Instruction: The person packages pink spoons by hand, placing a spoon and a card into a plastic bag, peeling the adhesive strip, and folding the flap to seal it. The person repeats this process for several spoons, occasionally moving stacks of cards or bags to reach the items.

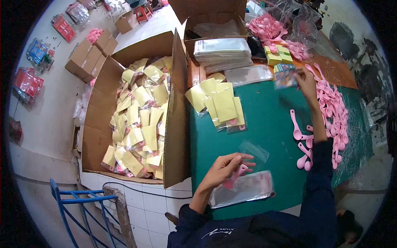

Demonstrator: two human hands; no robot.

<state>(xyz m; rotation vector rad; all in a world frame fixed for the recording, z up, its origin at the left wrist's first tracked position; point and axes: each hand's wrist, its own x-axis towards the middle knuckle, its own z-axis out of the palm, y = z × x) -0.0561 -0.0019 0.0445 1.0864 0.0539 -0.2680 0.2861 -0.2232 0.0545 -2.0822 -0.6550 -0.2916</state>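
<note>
My left hand [222,170] is near the front of the green table, its fingers around a pink measuring spoon [236,178] above a stack of clear plastic bags [252,189]. The spoon's handle, with a hole in its end, points up and away. Farther off, my right hand [306,84] pinches a colourful printed card [286,78], slightly blurred, beside a pile of similar cards [283,67]. Right of that forearm spreads a heap of pink spoons [334,108]. A single clear bag [254,151] lies just beyond my left hand.
On the left, a large cardboard box [94,124] holds many bagged packs with yellow cards. More yellow-backed packs [223,106] lie on the table beside it. Stacked clear bags [223,48] and yellow card blocks [283,53] stand behind. A blue metal frame [84,193] is at lower left.
</note>
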